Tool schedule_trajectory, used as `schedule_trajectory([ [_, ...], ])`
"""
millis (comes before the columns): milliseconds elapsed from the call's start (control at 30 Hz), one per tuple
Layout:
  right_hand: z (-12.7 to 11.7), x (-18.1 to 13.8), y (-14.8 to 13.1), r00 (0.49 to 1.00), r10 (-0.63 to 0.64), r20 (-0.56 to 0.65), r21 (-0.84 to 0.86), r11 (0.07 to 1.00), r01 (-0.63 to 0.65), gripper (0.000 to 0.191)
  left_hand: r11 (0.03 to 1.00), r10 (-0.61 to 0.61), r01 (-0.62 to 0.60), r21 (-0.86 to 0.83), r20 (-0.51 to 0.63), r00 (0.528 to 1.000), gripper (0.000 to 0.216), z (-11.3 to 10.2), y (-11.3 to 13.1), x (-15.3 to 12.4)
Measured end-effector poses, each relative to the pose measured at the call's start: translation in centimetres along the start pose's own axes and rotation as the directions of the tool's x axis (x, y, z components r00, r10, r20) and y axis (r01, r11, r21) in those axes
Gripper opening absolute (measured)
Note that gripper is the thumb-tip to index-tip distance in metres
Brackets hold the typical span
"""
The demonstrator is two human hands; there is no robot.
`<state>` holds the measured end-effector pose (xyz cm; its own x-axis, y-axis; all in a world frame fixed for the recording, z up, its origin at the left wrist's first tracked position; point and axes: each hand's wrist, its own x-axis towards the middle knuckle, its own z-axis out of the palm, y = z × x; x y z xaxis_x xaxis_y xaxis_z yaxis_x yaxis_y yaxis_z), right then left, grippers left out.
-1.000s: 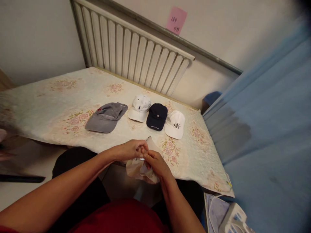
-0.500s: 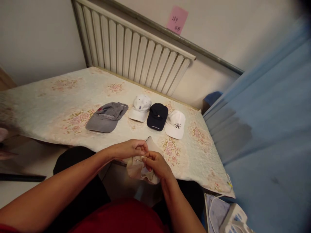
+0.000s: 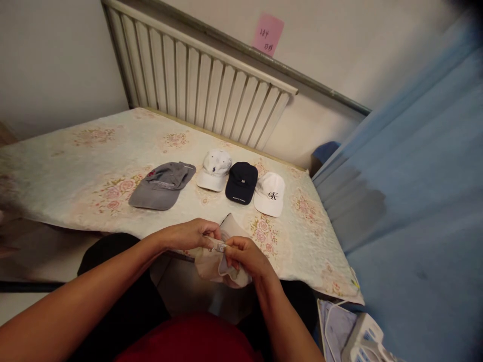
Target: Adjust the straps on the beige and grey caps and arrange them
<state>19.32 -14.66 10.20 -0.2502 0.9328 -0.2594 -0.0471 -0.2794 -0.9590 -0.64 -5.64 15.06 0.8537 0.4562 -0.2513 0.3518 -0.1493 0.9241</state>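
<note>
My left hand (image 3: 190,234) and my right hand (image 3: 244,255) both pinch the back strap of a beige cap (image 3: 215,264), held at the near edge of the table (image 3: 75,166) above my lap. The cap hangs crumpled between my fingers, its brim pointing toward the table. Farther out on the flowered cloth lie a grey cap (image 3: 162,184), a white cap (image 3: 214,168), a dark navy cap (image 3: 241,181) and a white cap with black letters (image 3: 269,193), side by side in a row.
A white slatted radiator (image 3: 204,85) stands against the wall behind the table, with a pink note (image 3: 267,34) stuck above it. A blue curtain (image 3: 411,201) fills the right side. A white and blue object (image 3: 358,337) lies on the floor at lower right.
My hands have drawn a little apart along the strap, and the view has shifted slightly to the right. The caps on the table have not moved.
</note>
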Motion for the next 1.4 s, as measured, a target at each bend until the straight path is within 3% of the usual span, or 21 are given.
schedule_trajectory([
  [133,-2.0,-1.1,-0.2,0.998,0.034,0.044,-0.009,0.999,-0.033,0.024,0.999,0.034,-0.035,0.027,0.036,0.999,0.015,-1.1,-0.4,0.3],
  [367,-3.2,-1.7,0.1,0.999,-0.004,-0.045,0.005,1.000,0.004,0.021,0.999,-0.016,0.010,0.051,0.113,0.994,0.020,-1.7,-1.9,1.1],
  [500,-3.1,-1.2,-1.2,0.982,-0.133,-0.133,-0.120,0.986,0.117,0.013,0.999,-0.014,0.020,-0.038,0.136,0.991,0.019,-1.9,-1.8,1.2],
  [667,-3.0,0.9,-5.6,0.920,-0.298,-0.256,-0.297,0.929,0.219,0.012,0.995,0.084,-0.087,-0.041,-0.060,0.995,0.022,-3.8,0.1,1.4],
  [800,-2.9,2.3,-9.1,0.843,-0.468,-0.264,-0.347,0.862,0.370,0.012,0.979,0.181,-0.150,0.140,-0.243,0.953,0.019,-5.0,3.4,0.2],
  [900,-3.1,2.9,-9.6,0.782,-0.565,-0.264,-0.404,0.801,0.442,0.012,0.958,0.216,-0.129,0.255,-0.348,0.913,0.019,-4.6,4.8,-0.6],
  [1000,-3.7,3.3,-7.7,0.769,-0.583,-0.260,-0.499,0.763,0.410,0.013,0.966,0.176,-0.094,0.242,-0.344,0.922,0.021,-3.5,3.6,-0.2],
  [1200,-5.1,3.0,-2.8,0.853,-0.474,-0.219,-0.609,0.749,0.260,0.017,0.998,0.024,-0.007,0.061,-0.284,0.958,0.021,-0.5,-1.9,2.6],
  [1300,-4.4,2.1,-2.6,0.834,-0.508,-0.216,-0.670,0.698,0.252,0.013,1.000,0.007,-0.006,0.002,-0.304,0.953,0.023,0.2,-3.0,3.5],
  [1400,-2.5,1.5,-3.0,0.788,-0.605,-0.110,-0.781,0.544,0.308,0.017,1.000,0.019,-0.025,-0.015,-0.316,0.949,0.025,0.4,-3.4,4.0],
])
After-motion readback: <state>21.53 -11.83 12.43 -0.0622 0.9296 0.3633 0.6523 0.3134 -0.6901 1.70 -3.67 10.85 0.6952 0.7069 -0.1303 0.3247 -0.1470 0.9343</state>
